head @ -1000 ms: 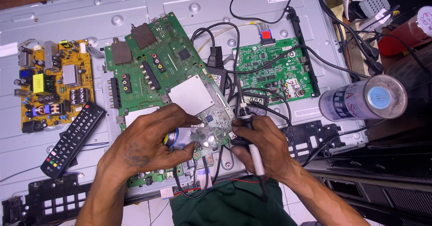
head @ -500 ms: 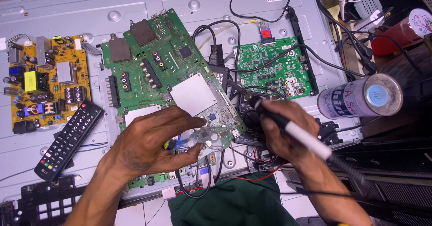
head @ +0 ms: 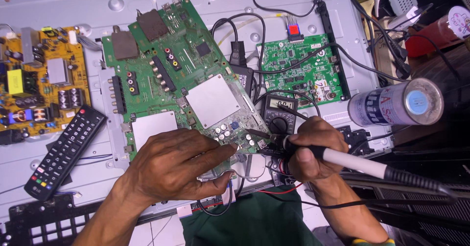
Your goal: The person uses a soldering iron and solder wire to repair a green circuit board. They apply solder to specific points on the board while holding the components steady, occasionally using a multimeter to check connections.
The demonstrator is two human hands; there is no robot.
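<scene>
My left hand point(head: 176, 165) lies palm down on the near end of a large green circuit board point(head: 171, 64), its index finger stretched right and touching the board beside several small silver capacitors. I see nothing held in it. My right hand point(head: 311, 150) is shut on a soldering iron with a white handle point(head: 352, 161). The iron's tip points left and meets the board's near right edge, close to my left fingertip. Its dark cord end trails off to the right. A black multimeter point(head: 280, 111) with a lit display lies just behind my right hand.
A smaller green board point(head: 303, 69) lies at the back right, and a yellow power board point(head: 41, 86) at the left. A black remote point(head: 66, 150) is beside my left wrist and a spray can point(head: 394, 104) lies on its side at right. Black cables cross the grey panel. A green cloth point(head: 249, 221) is below.
My right hand has swung the soldering iron round: its handle pointed down at me, then out to the right, and its tip now rests at the board. My left hand stayed put.
</scene>
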